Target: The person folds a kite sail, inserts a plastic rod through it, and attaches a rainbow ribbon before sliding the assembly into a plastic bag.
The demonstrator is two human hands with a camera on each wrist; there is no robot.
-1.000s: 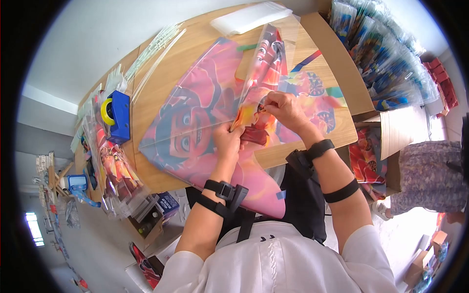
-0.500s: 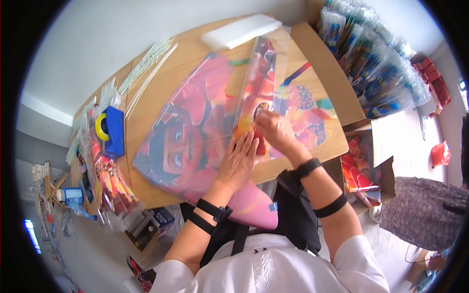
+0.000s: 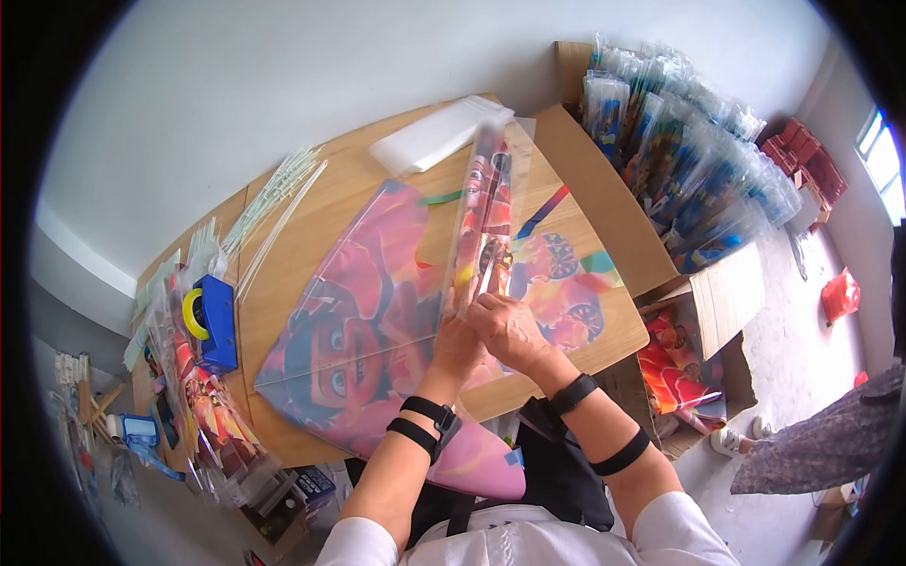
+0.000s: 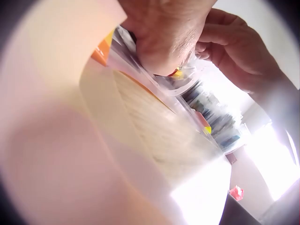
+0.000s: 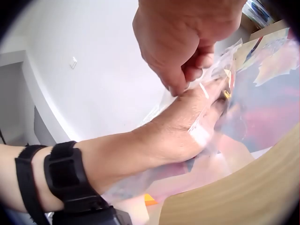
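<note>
Two hands (image 3: 512,332), four black arm straps (image 3: 622,453), one tape dispenser (image 3: 220,325)

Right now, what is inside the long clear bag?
Inside the clear bag, a red printed sheet shows. In the head view, its near end is hidden by the left hand and right hand.

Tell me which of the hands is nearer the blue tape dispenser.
Left. The left hand is right of the blue tape dispenser, across the printed sheet; the right hand is farther right.
</note>
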